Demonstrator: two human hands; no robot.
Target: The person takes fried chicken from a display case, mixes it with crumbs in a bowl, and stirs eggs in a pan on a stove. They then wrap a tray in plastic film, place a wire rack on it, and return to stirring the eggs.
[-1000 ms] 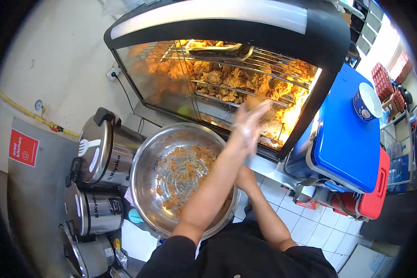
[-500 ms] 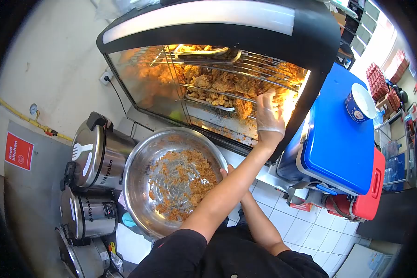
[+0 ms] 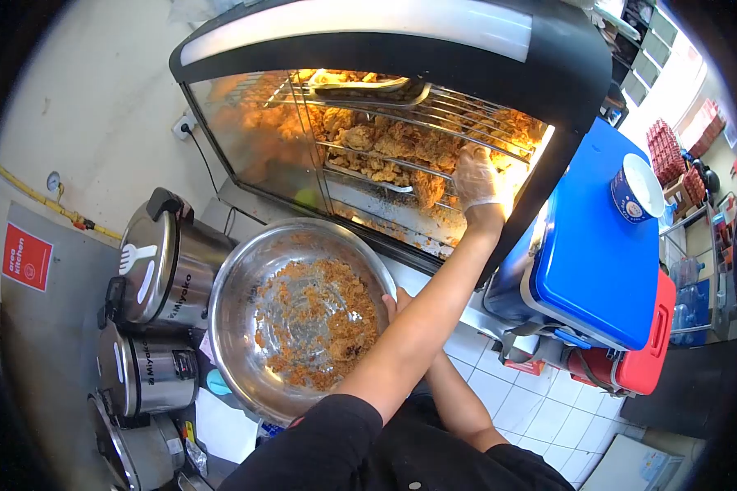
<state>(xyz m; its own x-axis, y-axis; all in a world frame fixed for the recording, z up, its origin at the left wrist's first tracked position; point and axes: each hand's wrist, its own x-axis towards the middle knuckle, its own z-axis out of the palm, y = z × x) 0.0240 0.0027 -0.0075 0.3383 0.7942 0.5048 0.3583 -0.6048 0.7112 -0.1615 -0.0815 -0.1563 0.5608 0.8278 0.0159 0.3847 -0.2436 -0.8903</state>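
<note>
Golden fried chicken [image 3: 431, 147] lay left of my left hand [image 3: 477, 176], whose grip I couldn't tell; my right hand [image 3: 395, 304] clasped the steel bowl [image 3: 234, 311].

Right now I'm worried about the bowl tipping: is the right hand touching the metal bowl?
Touching. The head view shows the right hand at the metal bowl's edge, its fingers lapped over the rim.

My left arm [image 3: 422, 323] stretches toward one o'clock, left hand [image 3: 477, 180] bent at the fingers | crosses over my right forearm [image 3: 460, 399], angled toward eleven | right hand [image 3: 393, 307] partly hidden
</note>
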